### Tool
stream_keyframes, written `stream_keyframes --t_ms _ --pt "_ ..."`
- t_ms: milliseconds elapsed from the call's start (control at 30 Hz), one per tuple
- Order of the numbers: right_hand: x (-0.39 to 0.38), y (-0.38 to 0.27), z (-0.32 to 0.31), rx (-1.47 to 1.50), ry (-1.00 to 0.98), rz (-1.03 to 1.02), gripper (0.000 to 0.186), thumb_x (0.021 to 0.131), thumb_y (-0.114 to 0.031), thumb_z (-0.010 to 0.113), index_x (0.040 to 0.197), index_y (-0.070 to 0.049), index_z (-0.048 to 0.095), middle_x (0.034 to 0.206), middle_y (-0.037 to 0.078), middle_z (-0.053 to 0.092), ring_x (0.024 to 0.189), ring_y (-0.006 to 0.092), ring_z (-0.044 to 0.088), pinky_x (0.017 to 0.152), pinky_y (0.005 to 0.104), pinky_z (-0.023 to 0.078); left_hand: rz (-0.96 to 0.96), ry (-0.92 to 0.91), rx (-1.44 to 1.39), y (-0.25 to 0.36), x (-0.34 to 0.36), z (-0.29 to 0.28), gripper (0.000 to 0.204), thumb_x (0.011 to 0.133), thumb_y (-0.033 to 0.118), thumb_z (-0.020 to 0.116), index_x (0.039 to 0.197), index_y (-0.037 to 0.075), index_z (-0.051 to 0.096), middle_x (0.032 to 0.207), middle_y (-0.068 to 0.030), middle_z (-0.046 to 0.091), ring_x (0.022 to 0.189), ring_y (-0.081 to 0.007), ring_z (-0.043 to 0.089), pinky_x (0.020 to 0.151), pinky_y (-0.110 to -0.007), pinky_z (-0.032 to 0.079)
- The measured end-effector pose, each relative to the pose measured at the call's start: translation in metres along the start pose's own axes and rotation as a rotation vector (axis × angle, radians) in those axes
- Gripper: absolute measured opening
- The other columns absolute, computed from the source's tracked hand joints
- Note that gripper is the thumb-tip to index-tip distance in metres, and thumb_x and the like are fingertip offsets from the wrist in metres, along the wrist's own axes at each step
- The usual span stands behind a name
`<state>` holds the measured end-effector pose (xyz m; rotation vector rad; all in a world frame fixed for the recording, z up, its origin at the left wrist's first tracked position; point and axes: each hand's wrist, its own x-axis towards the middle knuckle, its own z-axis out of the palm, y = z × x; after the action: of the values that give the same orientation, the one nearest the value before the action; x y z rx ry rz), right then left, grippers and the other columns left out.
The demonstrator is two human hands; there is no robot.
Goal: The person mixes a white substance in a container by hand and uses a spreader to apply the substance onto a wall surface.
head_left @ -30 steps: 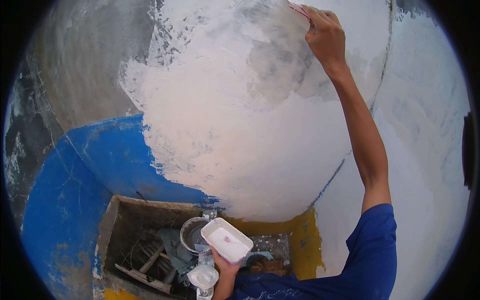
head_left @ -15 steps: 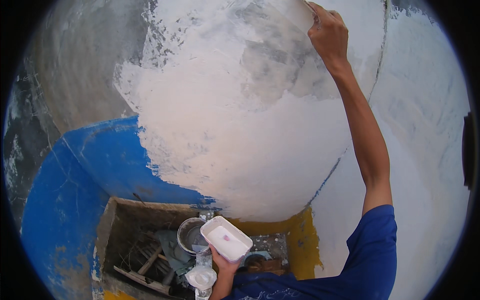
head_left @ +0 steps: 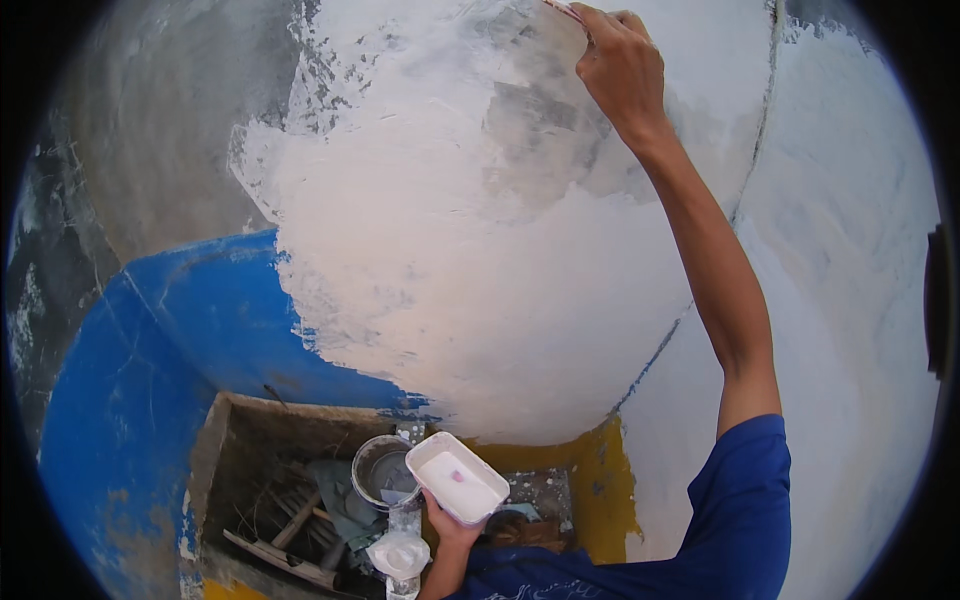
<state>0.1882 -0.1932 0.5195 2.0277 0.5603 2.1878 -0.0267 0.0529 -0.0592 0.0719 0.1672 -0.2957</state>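
Note:
High on the wall, my right hand is closed on a putty knife, seen nearly edge-on at the top of the picture. Its far end is cut off. The wall around it carries a patchy white coat, with grey showing through just below and left of the hand. Low in the middle, my left hand grips a rectangular white tub from below and the side. White paste lies in the tub, with a small pinkish spot on it.
Beneath the tub stands a round bucket with a grey-smeared inside, beside a crumpled white bag. A concrete trough holds wood sticks and a grey-green cloth. Blue wall lies left, a yellow section right.
My right hand has moved left across the top of the wall with the putty knife. The tub in my left hand has shifted very slightly right.

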Motion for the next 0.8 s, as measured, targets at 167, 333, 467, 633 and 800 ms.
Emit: stream_keyframes --t_ms 167,333,467,633,800 --pt "-0.057 -0.071 0.021 0.126 -0.112 -0.226 0.027 0.071 0.006 0.060 0.095 -0.004 0.065 0.092 0.007 0.070 0.093 0.0265 0.065 0.077 0.0387 0.056 0.023 0.013 -0.042 0.011 -0.002 -0.018 0.080 0.086 0.075 0.046 0.148 0.026 0.036 0.142 -0.0091 0.048 0.129 -0.0424 0.047 0.095 -0.074 0.040" --pt "-0.078 -0.088 0.011 0.256 -0.220 -0.223 0.035 0.069 0.007 0.061 0.101 -0.006 0.067 0.094 0.006 0.070 0.094 0.0255 0.063 0.079 0.0392 0.055 0.016 0.020 0.016 0.010 -0.005 -0.013 0.080 0.086 0.075 0.047 0.148 0.026 0.037 0.143 -0.0093 0.048 0.129 -0.0439 0.047 0.095 -0.074 0.040" --pt "-0.049 -0.054 0.022 0.109 0.010 -0.113 0.052 0.072 0.006 0.061 0.121 -0.008 0.064 0.116 0.009 0.063 0.110 0.0283 0.057 0.092 0.0422 0.047 0.016 0.017 -0.083 0.007 -0.009 -0.001 0.076 0.088 0.072 0.046 0.148 0.025 0.037 0.142 -0.0096 0.048 0.128 -0.0428 0.048 0.095 -0.073 0.040" --pt "-0.108 -0.097 0.052 0.155 -0.201 -0.074 0.049 0.078 0.005 0.058 0.125 -0.006 0.062 0.123 0.008 0.058 0.115 0.0307 0.053 0.097 0.0455 0.043 0.042 0.030 0.026 0.009 -0.010 0.010 0.074 0.091 0.070 0.045 0.147 0.023 0.038 0.141 -0.0098 0.049 0.128 -0.0411 0.049 0.098 -0.071 0.040" --pt "-0.100 -0.110 0.011 0.413 -0.228 -0.049 0.045 0.076 0.008 0.059 0.117 -0.008 0.066 0.114 0.009 0.063 0.107 0.0307 0.058 0.091 0.0446 0.049 0.042 0.037 0.000 0.019 -0.018 0.003 0.075 0.091 0.070 0.044 0.147 0.022 0.038 0.142 -0.0099 0.049 0.128 -0.0412 0.049 0.100 -0.071 0.039"
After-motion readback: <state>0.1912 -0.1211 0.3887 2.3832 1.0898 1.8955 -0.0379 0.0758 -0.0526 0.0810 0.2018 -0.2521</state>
